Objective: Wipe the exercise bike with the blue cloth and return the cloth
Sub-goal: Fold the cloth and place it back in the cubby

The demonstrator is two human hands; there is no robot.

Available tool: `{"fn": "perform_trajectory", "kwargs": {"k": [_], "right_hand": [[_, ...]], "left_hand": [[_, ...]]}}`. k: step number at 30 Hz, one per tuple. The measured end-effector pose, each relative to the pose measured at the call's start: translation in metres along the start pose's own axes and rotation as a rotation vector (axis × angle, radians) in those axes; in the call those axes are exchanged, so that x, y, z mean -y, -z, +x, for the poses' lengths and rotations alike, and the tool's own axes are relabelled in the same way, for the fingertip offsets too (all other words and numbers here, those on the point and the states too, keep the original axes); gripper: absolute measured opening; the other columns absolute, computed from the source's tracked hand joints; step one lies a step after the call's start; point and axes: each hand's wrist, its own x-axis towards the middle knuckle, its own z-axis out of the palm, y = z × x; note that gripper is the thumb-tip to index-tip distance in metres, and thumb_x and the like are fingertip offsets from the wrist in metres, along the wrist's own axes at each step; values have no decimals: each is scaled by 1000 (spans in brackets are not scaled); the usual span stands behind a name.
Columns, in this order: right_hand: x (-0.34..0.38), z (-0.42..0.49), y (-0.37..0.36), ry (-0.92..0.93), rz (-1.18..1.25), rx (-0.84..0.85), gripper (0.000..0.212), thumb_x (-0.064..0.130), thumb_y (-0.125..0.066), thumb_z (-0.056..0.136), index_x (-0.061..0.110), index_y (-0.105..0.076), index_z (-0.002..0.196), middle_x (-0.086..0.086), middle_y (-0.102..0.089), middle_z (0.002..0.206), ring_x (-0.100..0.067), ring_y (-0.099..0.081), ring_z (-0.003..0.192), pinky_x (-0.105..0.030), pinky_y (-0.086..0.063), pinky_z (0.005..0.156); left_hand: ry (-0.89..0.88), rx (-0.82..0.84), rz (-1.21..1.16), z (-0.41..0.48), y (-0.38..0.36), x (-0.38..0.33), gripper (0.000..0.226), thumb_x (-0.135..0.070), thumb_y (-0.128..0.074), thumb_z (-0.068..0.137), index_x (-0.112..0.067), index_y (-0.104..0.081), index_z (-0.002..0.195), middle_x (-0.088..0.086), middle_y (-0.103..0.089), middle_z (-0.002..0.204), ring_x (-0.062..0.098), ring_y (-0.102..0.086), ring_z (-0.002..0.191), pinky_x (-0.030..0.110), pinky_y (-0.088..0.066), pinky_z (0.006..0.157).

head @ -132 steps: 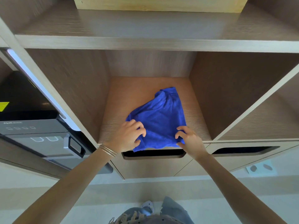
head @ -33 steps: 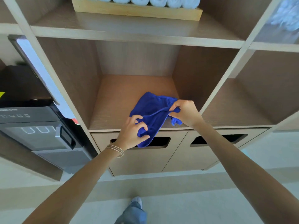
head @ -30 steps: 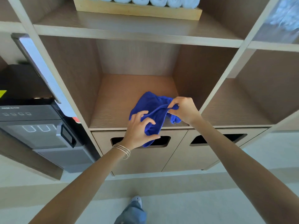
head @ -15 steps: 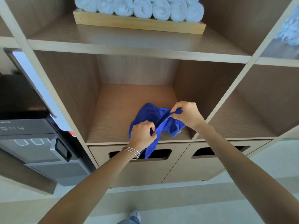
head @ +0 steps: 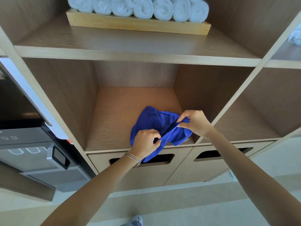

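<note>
A pale wooden shelf unit (head: pixel 138 56) fills the view. Rolled white towels (head: pixel 143 7) sit in a wooden tray (head: pixel 130 24) on the upper shelf, and a dark appliance (head: pixel 24 144) stands at the left. The blue cloth (head: pixel 146 119) lies bunched at the front right of the middle cubby floor (head: pixel 117 115). 1 corner droops over the lip, in front of the drawer slot (head: pixel 166 158).

Both hands grasp the cloth. The left hand (head: pixel 145 141) pinches a raised fold near the lip, and the right hand (head: pixel 195 122) pinches the same fold farther back. The exercise bike is not in view.

The main risk is likely the overhang: if the fingers let go now, the hanging corner could drag the bunched cloth off the lip. With only 2 small pinches on 1 fold, a quick tug could also slip the fabric free.
</note>
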Motion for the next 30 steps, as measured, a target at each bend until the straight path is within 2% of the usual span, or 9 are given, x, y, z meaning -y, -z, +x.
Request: {"fn": "perform_trajectory", "kwargs": {"k": [6, 8, 11, 15, 18, 21, 26, 28, 30], "right_hand": [[-5, -4, 1, -27, -4, -16, 11, 2, -78, 69, 2, -72, 78, -12, -71, 82, -30, -64, 79, -38, -50, 81], [-8, -5, 2, -36, -13, -6, 10, 4, -79, 69, 4, -73, 76, -10, -71, 81, -26, -64, 76, -34, -50, 77], [-11, -9, 4, -52, -15, 2, 8, 7, -79, 69, 6, -73, 74, -6, -71, 79, -16, -60, 68, -16, -44, 69], [-12, -13, 10, -110, 113, 38, 9, 8, -80, 69, 8, -73, 75, -8, -71, 81, -30, -64, 80, -34, -49, 80], [-9, -17, 10, -107, 176, 63, 9, 5, -79, 70, 7, -73, 76, -6, -70, 81, -26, -66, 85, -23, -50, 82], [-7, -20, 5, -109, 160, 52, 9, 5, -78, 70, 6, -73, 76, -7, -71, 82, -27, -65, 85, -36, -51, 88], [-7, -30, -2, -114, 108, 38, 7, 7, -78, 71, 8, -73, 77, -8, -71, 82, -29, -63, 84, -42, -49, 86], [-10, -33, -4, -123, 78, 15, 7, 9, -77, 72, 7, -73, 78, -7, -71, 83, -28, -63, 82, -38, -49, 84], [-14, -36, -5, -129, 47, -9, 7, 8, -76, 73, 6, -73, 79, -7, -72, 84, -25, -63, 82, -27, -48, 81]], "left_hand": [[-147, -80, 240, -4, -3, 0, 15, -4, -71, 66, -11, -62, 56, 2, -59, 49, 24, -51, 43, 38, -57, 81], [-75, -85, 244, -3, 1, 3, 18, -4, -74, 62, -11, -60, 55, 3, -56, 44, 24, -52, 41, 34, -59, 70], [132, -53, 114, 2, 7, 14, 10, -16, -62, 78, -13, -60, 69, 2, -64, 58, 21, -59, 62, 28, -45, 57], [295, 7, -285, 8, 17, 18, 24, -11, -65, 71, -28, -57, 57, -16, -60, 56, -2, -58, 59, 13, -40, 61], [181, 158, -204, 2, 13, 14, 18, -14, -66, 70, -29, -60, 61, -12, -64, 82, 1, -58, 84, 26, -46, 77], [173, 115, -72, -11, -1, 10, 2, -20, -67, 73, -22, -68, 73, -10, -65, 100, 10, -62, 90, 31, -47, 76], [143, -47, 38, -22, -21, 1, 6, -19, -64, 77, -15, -69, 75, -4, -71, 79, 21, -62, 74, 29, -46, 79], [198, -89, 14, -24, -23, 1, 9, -17, -62, 80, -13, -70, 79, -2, -72, 77, 23, -62, 73, 26, -40, 93], [228, -127, -16, -24, -20, 1, 7, -16, -62, 81, -13, -69, 80, -2, -71, 74, 23, -62, 71, 26, -43, 90]]}}
